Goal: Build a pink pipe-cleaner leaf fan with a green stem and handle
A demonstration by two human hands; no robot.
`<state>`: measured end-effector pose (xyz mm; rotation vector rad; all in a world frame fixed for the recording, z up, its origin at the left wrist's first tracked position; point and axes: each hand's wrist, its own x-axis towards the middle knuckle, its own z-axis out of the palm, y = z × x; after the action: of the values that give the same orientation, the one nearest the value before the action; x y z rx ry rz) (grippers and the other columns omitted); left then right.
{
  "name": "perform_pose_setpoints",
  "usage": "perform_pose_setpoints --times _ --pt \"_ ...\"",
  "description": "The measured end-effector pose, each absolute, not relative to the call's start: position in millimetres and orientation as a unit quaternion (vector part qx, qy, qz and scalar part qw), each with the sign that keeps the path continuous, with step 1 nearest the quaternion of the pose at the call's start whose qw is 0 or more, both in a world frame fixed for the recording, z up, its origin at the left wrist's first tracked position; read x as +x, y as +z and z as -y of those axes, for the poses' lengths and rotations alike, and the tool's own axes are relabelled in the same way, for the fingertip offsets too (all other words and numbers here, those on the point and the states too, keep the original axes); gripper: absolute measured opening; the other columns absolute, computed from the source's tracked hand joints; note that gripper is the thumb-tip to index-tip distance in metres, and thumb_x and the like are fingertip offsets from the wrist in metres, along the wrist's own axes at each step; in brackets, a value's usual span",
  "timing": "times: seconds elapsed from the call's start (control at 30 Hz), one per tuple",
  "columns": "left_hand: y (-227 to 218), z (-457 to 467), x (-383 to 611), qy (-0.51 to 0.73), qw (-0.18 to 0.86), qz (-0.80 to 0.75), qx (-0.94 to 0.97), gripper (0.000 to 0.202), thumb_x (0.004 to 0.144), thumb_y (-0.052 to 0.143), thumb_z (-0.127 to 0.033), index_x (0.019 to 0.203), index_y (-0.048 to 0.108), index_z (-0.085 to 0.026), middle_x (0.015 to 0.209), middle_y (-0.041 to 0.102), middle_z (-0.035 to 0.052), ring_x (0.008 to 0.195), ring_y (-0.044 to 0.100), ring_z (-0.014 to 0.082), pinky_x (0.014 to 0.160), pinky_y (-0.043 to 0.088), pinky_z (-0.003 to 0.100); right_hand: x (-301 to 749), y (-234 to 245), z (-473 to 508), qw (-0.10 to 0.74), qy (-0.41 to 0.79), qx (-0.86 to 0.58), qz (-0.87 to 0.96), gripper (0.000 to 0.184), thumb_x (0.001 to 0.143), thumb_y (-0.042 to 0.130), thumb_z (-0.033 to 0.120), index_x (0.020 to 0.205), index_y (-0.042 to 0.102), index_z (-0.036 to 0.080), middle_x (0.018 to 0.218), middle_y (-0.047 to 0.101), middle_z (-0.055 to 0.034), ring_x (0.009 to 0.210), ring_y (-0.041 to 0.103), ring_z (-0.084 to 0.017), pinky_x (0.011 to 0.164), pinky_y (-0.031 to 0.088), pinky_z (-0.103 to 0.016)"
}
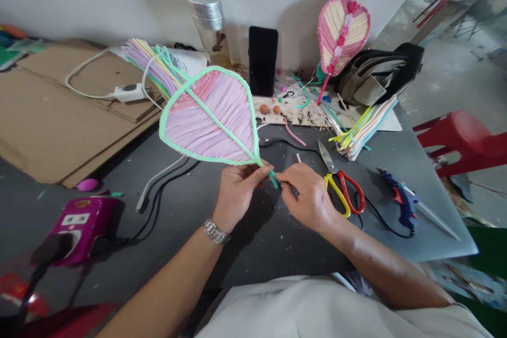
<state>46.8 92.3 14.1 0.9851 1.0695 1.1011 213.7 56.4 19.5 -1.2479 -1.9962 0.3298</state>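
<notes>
A leaf-shaped fan (pixel 222 111) of lilac and pink pipe cleaners, edged in mint green with a green midrib, is held tilted above the table. My left hand (pixel 240 190), with a metal watch on the wrist, pinches the base where the green strands meet. Close beside it, my right hand (pixel 303 193) is closed on the loose green stem ends (pixel 274 178); thumb and forefinger press together there. Scissors (pixel 343 185) with one yellow and one red handle lie to the right of my right hand.
A blue glue gun (pixel 402 198) lies right, its cord crossing the table. Behind stand a phone (pixel 262 60), a bottle (pixel 209 29) and a finished pink fan (pixel 343 37). Bundled pipe cleaners (pixel 366 129) lie right. Cardboard (pixel 59 116) and a magenta power socket (pixel 81 227) are left.
</notes>
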Motion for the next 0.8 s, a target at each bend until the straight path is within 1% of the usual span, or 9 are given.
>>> perform_pose_setpoints --times 0.07,0.13,0.33,0.43,0.5,0.6,0.7,0.8 --pt "15.3 -91.8 47.1 0.471 0.605 -0.467 0.441 0.019 0.073 0.081 -0.032 0.077 0.076 -0.014 0.068 0.072 0.0037 0.055 0.058 0.0120 0.051 0.044 0.022 213.1 20.4 -56.5 0.368 0.155 -0.499 0.769 0.026 0.083 0.049 0.003 0.093 0.067 0.018 0.084 0.068 -0.0070 0.082 0.063 -0.020 0.076 0.049 -0.032" --pt "15.2 -91.5 47.9 0.472 0.602 -0.467 0.444 0.019 0.073 0.080 -0.032 0.077 0.075 -0.014 0.066 0.071 0.0036 0.054 0.058 0.0121 0.051 0.043 0.022 212.4 21.2 -56.1 0.361 0.189 -0.515 0.754 0.024 0.083 0.050 0.005 0.092 0.067 0.019 0.083 0.067 -0.0059 0.081 0.063 -0.019 0.076 0.048 -0.031" --pt "13.6 -90.5 51.1 0.481 0.603 -0.484 0.413 0.020 0.069 0.082 -0.030 0.074 0.072 -0.014 0.060 0.067 0.0014 0.053 0.060 0.0131 0.056 0.050 0.025 212.0 23.0 -54.6 0.333 0.281 -0.553 0.710 0.018 0.085 0.055 0.011 0.092 0.069 0.020 0.077 0.062 -0.0011 0.072 0.057 -0.015 0.071 0.043 -0.026" --pt "13.9 -89.8 51.6 0.478 0.598 -0.491 0.416 0.018 0.070 0.081 -0.028 0.073 0.072 -0.013 0.060 0.068 0.0017 0.054 0.060 0.0134 0.057 0.050 0.025 211.9 24.7 -56.0 0.331 0.290 -0.558 0.703 0.011 0.090 0.058 0.020 0.091 0.070 0.020 0.076 0.062 -0.0013 0.071 0.056 -0.014 0.069 0.041 -0.026" --pt "14.6 -89.2 51.5 0.476 0.592 -0.494 0.422 0.017 0.070 0.080 -0.028 0.072 0.073 -0.013 0.061 0.068 0.0019 0.055 0.061 0.0135 0.058 0.051 0.025 210.9 24.8 -57.2 0.328 0.279 -0.561 0.707 0.011 0.091 0.062 0.027 0.088 0.070 0.019 0.078 0.064 -0.0025 0.073 0.057 -0.015 0.069 0.041 -0.027" --pt "16.0 -88.5 51.2 0.476 0.587 -0.501 0.422 0.018 0.071 0.081 -0.029 0.072 0.073 -0.013 0.062 0.068 0.0019 0.056 0.060 0.0134 0.059 0.051 0.025 208.3 22.4 -57.9 0.306 0.276 -0.573 0.709 0.011 0.088 0.065 0.028 0.086 0.071 0.019 0.076 0.065 -0.0021 0.072 0.056 -0.014 0.068 0.039 -0.026" --pt "16.0 -88.3 51.3 0.476 0.587 -0.503 0.419 0.017 0.071 0.081 -0.028 0.072 0.073 -0.013 0.061 0.067 0.0015 0.056 0.060 0.0128 0.058 0.049 0.024 206.4 18.4 -57.8 0.297 0.332 -0.589 0.675 0.013 0.089 0.061 0.026 0.086 0.071 0.018 0.070 0.065 0.0002 0.065 0.054 -0.012 0.064 0.038 -0.025" --pt "13.1 -88.5 51.8 0.488 0.593 -0.495 0.407 0.018 0.070 0.082 -0.029 0.073 0.072 -0.014 0.062 0.068 0.0012 0.055 0.059 0.0123 0.056 0.049 0.024 207.5 16.4 -60.0 0.319 0.420 -0.580 0.621 0.018 0.090 0.060 0.030 0.081 0.069 0.017 0.066 0.065 0.0015 0.058 0.051 -0.010 0.059 0.037 -0.024"
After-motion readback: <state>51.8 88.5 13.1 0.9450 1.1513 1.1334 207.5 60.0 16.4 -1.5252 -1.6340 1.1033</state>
